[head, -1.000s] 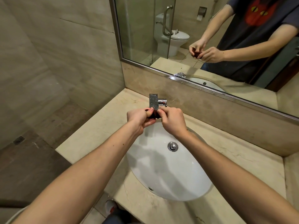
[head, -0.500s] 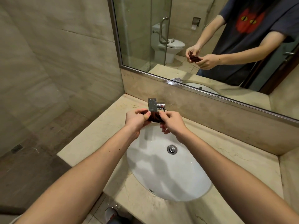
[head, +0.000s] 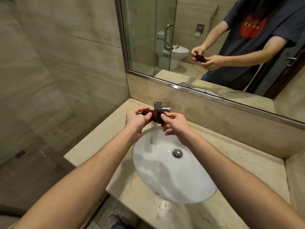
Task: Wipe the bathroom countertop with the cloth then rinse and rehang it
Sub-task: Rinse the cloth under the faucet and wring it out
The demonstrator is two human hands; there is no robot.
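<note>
We are holding the dark red cloth (head: 154, 116), bunched into a small wad, above the back rim of the sink (head: 173, 172) and just in front of the chrome tap (head: 160, 107). Our left hand (head: 136, 120) is pinching its left end between thumb and fingers; our right hand (head: 175, 124) is gripping the other end with thumb and forefinger, the remaining fingers hanging loose. The beige countertop (head: 102, 146) is surrounding the basin, and the mirror (head: 214, 47) is reflecting both hands.

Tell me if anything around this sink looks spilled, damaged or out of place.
Nothing stands out. The dark cloth is bunched between the left hand and right hand above the basin; the countertop shows only marble veining.
</note>
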